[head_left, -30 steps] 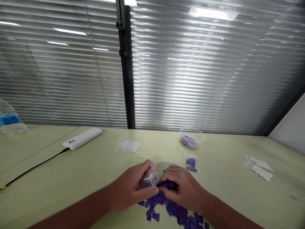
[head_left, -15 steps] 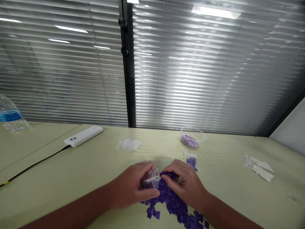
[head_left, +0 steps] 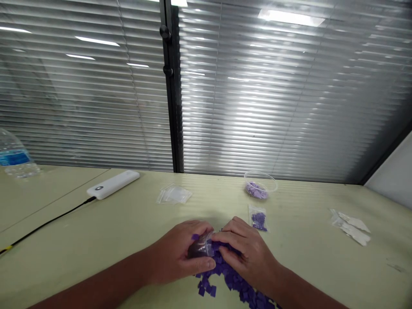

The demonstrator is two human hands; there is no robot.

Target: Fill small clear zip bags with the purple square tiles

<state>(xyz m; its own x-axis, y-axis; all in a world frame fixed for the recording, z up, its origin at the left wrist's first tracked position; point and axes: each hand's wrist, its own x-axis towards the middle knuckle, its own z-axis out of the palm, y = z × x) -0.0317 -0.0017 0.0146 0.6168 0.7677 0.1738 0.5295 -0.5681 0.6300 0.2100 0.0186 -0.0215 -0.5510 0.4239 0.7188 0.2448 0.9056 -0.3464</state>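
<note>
No legible text; blue label (head_left: 12, 158) on water bottle (head_left: 19, 169) too blurred.

Ceiling-light glare streaks the blinds (head_left: 257, 94); edges bend.

closed grey blinds (head_left: 273, 98) behind glass reflect ceiling lights, a black frame post (head_left: 172, 86) splits them above the pale green tabletop (head_left: 80, 231).
</note>
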